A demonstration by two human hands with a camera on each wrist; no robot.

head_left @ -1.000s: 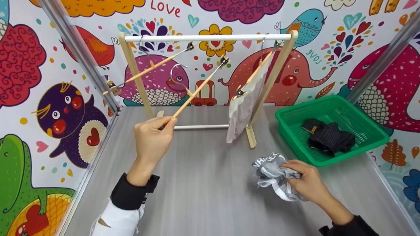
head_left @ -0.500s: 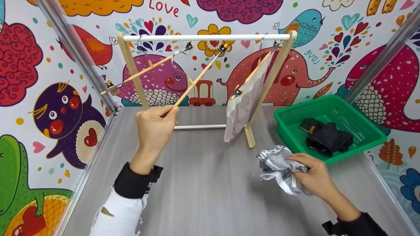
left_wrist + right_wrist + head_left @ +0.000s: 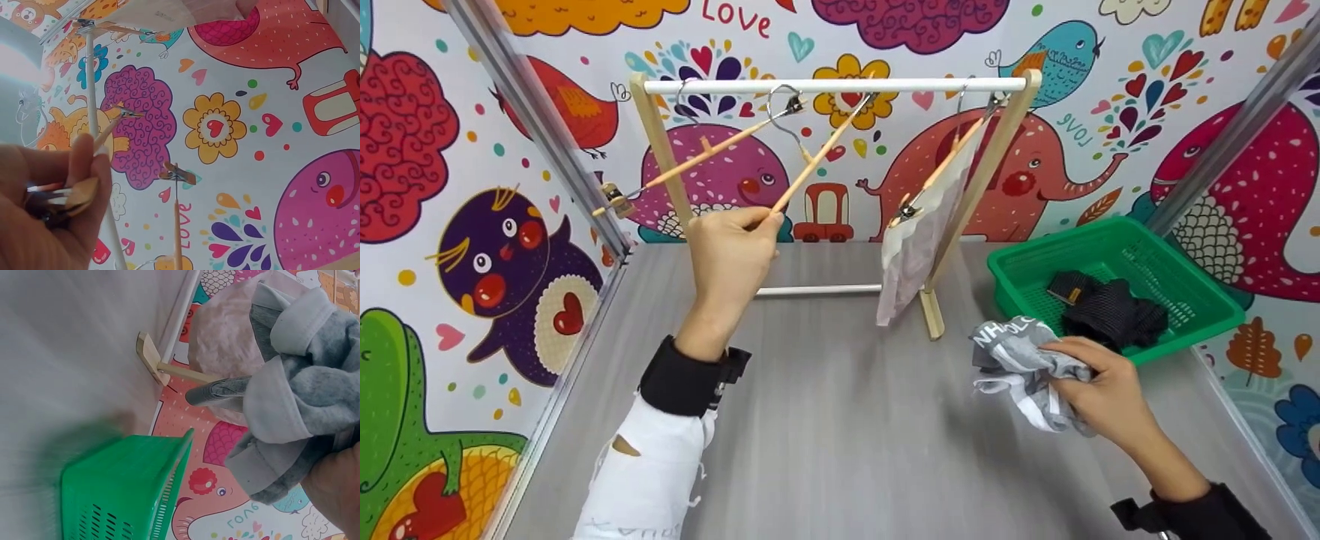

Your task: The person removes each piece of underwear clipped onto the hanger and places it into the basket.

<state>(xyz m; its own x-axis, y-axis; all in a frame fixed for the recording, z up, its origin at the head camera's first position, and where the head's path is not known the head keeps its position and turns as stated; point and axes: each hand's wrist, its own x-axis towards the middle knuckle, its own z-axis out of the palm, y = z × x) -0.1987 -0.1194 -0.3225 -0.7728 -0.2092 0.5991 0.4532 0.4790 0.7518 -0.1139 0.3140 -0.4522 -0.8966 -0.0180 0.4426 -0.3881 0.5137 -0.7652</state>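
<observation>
Between thumb and fingers, my left hand (image 3: pixel 731 262) pinches the near end of a wooden clip hanger (image 3: pixel 829 154). Its metal hook (image 3: pixel 791 135) overlaps the rack's white rail (image 3: pixel 720 87) in the head view; whether it sits over the rail I cannot tell. The hanger's near clip is mostly hidden by the hand but shows in the left wrist view. My right hand (image 3: pixel 1117 394) grips a crumpled grey garment (image 3: pixel 1027 367) with white bands and white lettering, held above the table beside the green basket. Folded white-edged openings of the garment (image 3: pixel 275 399) show in the right wrist view.
Another clip hanger (image 3: pixel 705 154) hangs at the rack's left, and a pale pinkish cloth (image 3: pixel 919 247) hangs clipped at its right. The green basket (image 3: pixel 1012 289) holds dark striped clothing (image 3: pixel 1114 311). Patterned walls and metal posts enclose the grey table (image 3: pixel 840 435).
My left hand has risen and moved right, bringing the hanger's hook up to rail height. My right hand has moved right and slightly up with the grey garment, which now overlaps the basket's near edge.
</observation>
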